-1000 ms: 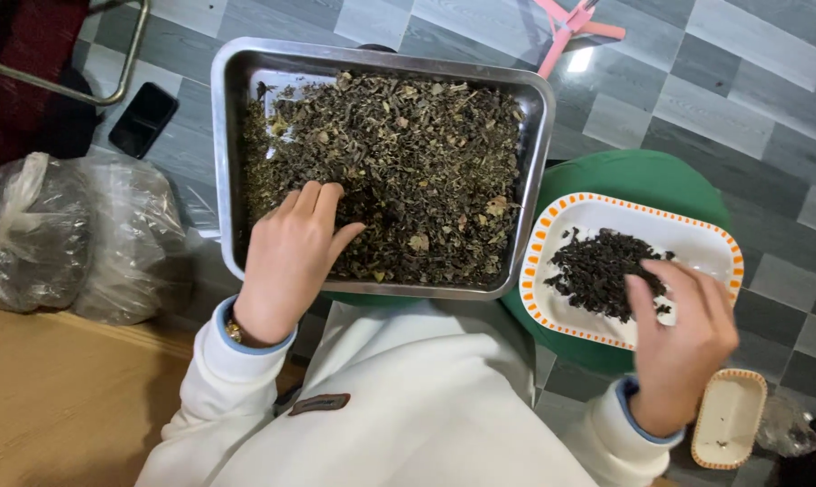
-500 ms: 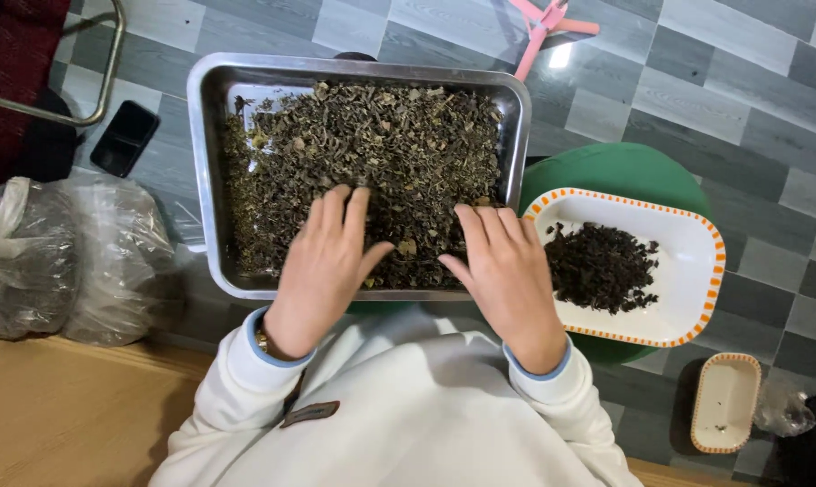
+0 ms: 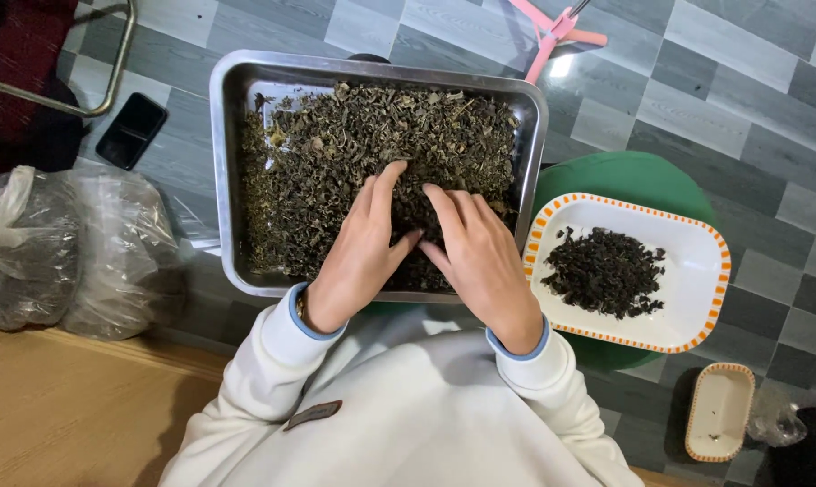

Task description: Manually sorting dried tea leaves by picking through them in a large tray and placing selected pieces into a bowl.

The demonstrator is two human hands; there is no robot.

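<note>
Dried leaves [image 3: 336,171] fill the metal tray [image 3: 232,180], lying directly under and ahead of both hands. Left hand [image 3: 364,243] and right hand [image 3: 471,248] rest palm-down, fingers loosely extended, thumbs nearly touching; neither is nearer. Right of the right hand sits the white dish [image 3: 696,261] holding dark sorted pieces [image 3: 604,271].

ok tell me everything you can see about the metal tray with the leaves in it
The metal tray is a rectangular pan of shiny, silvery metal with rounded corners and raised walls. It lies flat in front of the person, above the grey tiled floor; what bears it is hidden. A loose heap of dried leaves, dark olive and brown with a few paler bits, fills most of it, leaving bare metal at the far left corner. The left hand and right hand rest palm down on the leaves near the front wall.
</note>
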